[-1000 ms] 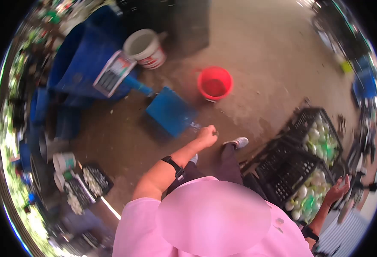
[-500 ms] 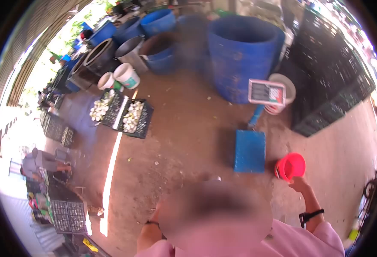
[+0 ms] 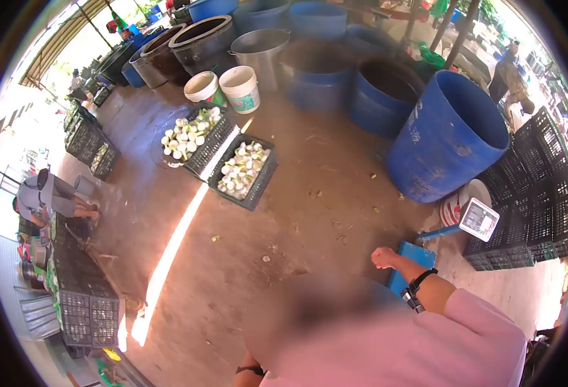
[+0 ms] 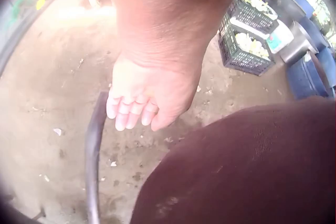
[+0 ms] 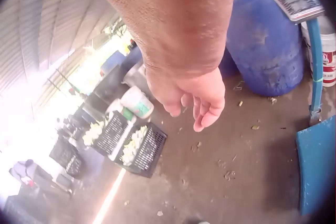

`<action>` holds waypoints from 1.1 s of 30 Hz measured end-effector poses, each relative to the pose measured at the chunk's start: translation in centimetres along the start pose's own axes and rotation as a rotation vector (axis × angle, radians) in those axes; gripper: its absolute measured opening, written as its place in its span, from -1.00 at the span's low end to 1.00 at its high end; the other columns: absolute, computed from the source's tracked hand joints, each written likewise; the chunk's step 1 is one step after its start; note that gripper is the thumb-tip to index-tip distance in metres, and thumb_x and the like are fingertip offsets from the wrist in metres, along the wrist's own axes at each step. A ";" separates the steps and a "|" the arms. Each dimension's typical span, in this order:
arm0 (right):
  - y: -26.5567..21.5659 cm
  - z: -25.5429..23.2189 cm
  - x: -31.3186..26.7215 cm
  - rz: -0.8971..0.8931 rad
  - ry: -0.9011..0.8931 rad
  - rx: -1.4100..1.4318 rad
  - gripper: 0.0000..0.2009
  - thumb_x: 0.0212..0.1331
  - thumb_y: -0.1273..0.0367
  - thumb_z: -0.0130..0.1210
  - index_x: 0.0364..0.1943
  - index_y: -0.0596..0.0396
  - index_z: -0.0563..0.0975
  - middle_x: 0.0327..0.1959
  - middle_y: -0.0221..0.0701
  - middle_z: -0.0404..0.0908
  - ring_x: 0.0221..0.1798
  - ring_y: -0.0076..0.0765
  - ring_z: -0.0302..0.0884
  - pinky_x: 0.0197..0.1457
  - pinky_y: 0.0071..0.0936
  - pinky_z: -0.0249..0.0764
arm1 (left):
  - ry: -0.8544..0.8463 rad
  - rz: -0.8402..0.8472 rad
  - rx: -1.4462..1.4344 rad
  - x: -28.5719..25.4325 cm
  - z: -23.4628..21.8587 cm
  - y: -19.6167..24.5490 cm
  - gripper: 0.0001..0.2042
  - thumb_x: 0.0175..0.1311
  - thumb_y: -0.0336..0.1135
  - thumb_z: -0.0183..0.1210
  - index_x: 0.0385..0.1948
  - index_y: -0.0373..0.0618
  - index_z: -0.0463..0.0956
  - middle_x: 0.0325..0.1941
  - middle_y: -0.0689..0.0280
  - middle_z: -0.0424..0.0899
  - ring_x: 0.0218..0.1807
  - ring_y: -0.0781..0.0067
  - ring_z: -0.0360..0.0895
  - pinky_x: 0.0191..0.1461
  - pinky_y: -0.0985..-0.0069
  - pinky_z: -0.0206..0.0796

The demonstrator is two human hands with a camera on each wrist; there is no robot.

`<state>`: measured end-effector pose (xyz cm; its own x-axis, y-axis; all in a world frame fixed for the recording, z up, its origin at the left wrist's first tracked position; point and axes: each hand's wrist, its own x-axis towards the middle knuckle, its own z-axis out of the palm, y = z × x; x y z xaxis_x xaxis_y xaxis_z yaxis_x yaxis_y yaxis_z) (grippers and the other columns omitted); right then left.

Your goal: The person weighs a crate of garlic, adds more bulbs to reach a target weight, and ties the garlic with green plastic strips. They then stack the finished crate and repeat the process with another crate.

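Note:
My right hand (image 3: 384, 258) hangs in front of me with nothing in it. Its fingers curl loosely in the right wrist view, and from the head it overlaps the edge of the blue platform scale (image 3: 410, 263). The scale's display (image 3: 479, 219) sits on a blue post. My left hand (image 4: 152, 95) hangs low with bent fingers and holds nothing. Beside its fingertips in the left wrist view runs a dark bent bar (image 4: 93, 155), and my dark trouser leg (image 4: 236, 166) is close by. The head view hides this hand behind my body.
Two black crates (image 3: 268, 177) of white bulbs (image 3: 239, 171) with green stems stand ahead, near two white buckets (image 3: 239, 89). Large blue barrels (image 3: 451, 138) line the back. Crates are stacked at right (image 3: 535, 200) and left (image 3: 90, 309), where a person (image 3: 51, 193) bends over.
My view has swung left, and the bulb crates are now nearer the middle. The red bucket has left the view. My right hand, earlier beside that bucket, is now by the scale.

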<state>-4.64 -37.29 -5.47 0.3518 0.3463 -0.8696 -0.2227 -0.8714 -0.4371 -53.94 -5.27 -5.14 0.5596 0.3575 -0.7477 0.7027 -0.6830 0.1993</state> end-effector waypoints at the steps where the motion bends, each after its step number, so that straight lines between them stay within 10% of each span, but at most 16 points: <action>1: -1.5 0.5 0.0 -0.006 -0.006 0.038 -0.83 -0.03 0.37 0.08 -0.33 0.05 0.58 -0.59 -0.45 0.56 -0.53 -0.56 0.52 -0.49 -0.57 0.43 | 0.016 0.012 0.022 3.0 -2.1 -1.2 -0.78 0.05 -0.19 0.02 -0.37 0.01 0.61 -0.29 0.15 0.65 -0.17 0.13 0.59 -0.11 0.23 0.41; 9: -12.4 -3.1 5.1 -0.100 0.030 0.051 -0.79 -0.06 0.31 0.11 -0.33 0.05 0.59 -0.52 -0.45 0.58 -0.48 -0.53 0.52 -0.42 -0.56 0.44 | 0.287 0.032 -0.222 21.9 -18.9 1.0 -0.74 0.03 -0.22 0.06 -0.29 -0.10 0.59 -0.23 0.11 0.63 -0.14 0.07 0.56 -0.04 0.21 0.39; 15: -16.7 -10.0 25.5 -0.062 0.221 -0.690 -0.67 0.01 0.19 0.15 -0.27 0.17 0.55 -0.41 -0.34 0.63 -0.39 -0.30 0.56 -0.32 -0.29 0.44 | 0.288 -0.248 -0.584 35.5 -24.1 4.9 -0.38 0.03 -0.05 0.16 0.13 -0.20 0.31 0.13 0.04 0.45 0.18 0.02 0.36 0.22 0.26 0.22; 17: -19.6 -11.2 30.3 -0.225 0.132 -0.122 -0.67 0.05 0.14 0.12 -0.31 0.15 0.58 -0.36 -0.24 0.65 -0.34 -0.13 0.58 -0.31 -0.21 0.45 | 0.189 -0.290 -0.658 39.4 -26.4 3.9 -0.29 0.00 -0.08 0.23 0.20 -0.23 0.19 0.19 0.03 0.39 0.22 0.03 0.32 0.26 0.29 0.18; 18: -25.5 -12.4 32.0 -0.011 -0.063 -0.578 -0.68 0.06 0.14 0.12 -0.39 0.16 0.59 -0.36 -0.18 0.64 -0.38 -0.11 0.57 -0.33 -0.20 0.45 | 0.146 -0.317 -0.708 41.2 -26.6 3.4 -0.24 -0.01 -0.10 0.26 0.24 -0.25 0.13 0.22 0.02 0.35 0.25 0.03 0.29 0.27 0.31 0.17; 19: -28.9 -13.0 35.6 -0.433 -0.251 -1.269 -0.69 -0.02 0.17 0.15 -0.46 0.19 0.59 -0.46 -0.19 0.63 -0.45 -0.14 0.56 -0.39 -0.20 0.44 | 0.165 -0.388 -0.839 45.1 -26.1 1.9 -0.23 -0.02 -0.14 0.27 0.24 -0.24 0.13 0.23 0.01 0.34 0.25 0.05 0.30 0.28 0.33 0.16; 20: -30.6 -12.9 39.3 -0.411 -0.184 -1.017 -0.77 -0.09 0.26 0.17 -0.53 0.17 0.59 -0.49 -0.18 0.62 -0.50 -0.10 0.55 -0.44 -0.17 0.44 | 0.176 -0.411 -0.973 48.3 -26.1 -0.1 -0.22 -0.02 -0.16 0.28 0.26 -0.24 0.11 0.25 0.02 0.31 0.25 0.07 0.29 0.29 0.34 0.15; 21: -38.8 -11.8 37.2 0.014 0.047 -0.526 -0.83 -0.10 0.33 0.12 -0.53 0.17 0.60 -0.49 -0.14 0.61 -0.50 -0.06 0.57 -0.46 -0.16 0.45 | 0.190 -0.435 -1.105 51.6 -26.0 -2.2 -0.21 -0.02 -0.18 0.28 0.27 -0.23 0.09 0.27 0.03 0.29 0.26 0.09 0.29 0.29 0.36 0.14; 24: -46.9 -10.4 44.4 -0.416 0.116 -0.568 -0.63 -0.06 0.20 0.13 -0.23 0.19 0.55 -0.23 -0.09 0.60 -0.10 -0.05 0.56 -0.11 -0.20 0.47 | 0.339 -0.461 -1.100 59.0 -25.9 -6.8 -0.23 0.00 -0.17 0.25 0.27 -0.19 0.08 0.28 0.10 0.25 0.24 0.14 0.27 0.25 0.35 0.15; 27: -51.9 -8.1 52.1 -0.540 0.375 -0.333 -0.44 -0.07 0.17 0.14 0.07 0.13 0.41 -0.08 -0.02 0.54 -0.02 0.06 0.50 0.03 -0.20 0.43 | 0.485 -0.773 -1.460 62.6 -33.6 -5.5 -0.46 0.02 -0.22 0.18 0.10 -0.10 0.29 0.06 0.15 0.39 0.02 0.22 0.38 0.05 0.29 0.24; 30: -57.9 -6.4 56.3 -0.434 0.313 -0.320 -0.60 -0.04 0.21 0.14 -0.07 0.03 0.52 -0.14 -0.06 0.57 -0.08 0.03 0.53 -0.02 -0.18 0.45 | 0.491 -1.174 -1.445 64.0 -42.3 -1.6 -0.45 -0.08 -0.26 0.23 0.02 -0.20 0.31 -0.01 0.11 0.39 -0.03 0.25 0.38 -0.01 0.26 0.25; 33: -59.0 -2.6 62.7 -0.463 0.277 -0.301 -0.68 -0.06 0.28 0.17 -0.13 -0.11 0.56 -0.10 -0.14 0.55 -0.05 0.01 0.49 0.02 -0.20 0.41 | 0.343 -0.842 -1.580 71.9 -32.0 -11.6 -0.51 -0.04 -0.29 0.21 0.00 -0.13 0.31 -0.09 0.21 0.45 -0.18 0.32 0.45 -0.16 0.30 0.34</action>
<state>32.92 34.97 -33.59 0.5825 0.6445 -0.4954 0.2620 -0.7257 -0.6361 -7.83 48.79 -40.90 -0.2113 0.4884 -0.8466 0.4088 0.8310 0.3773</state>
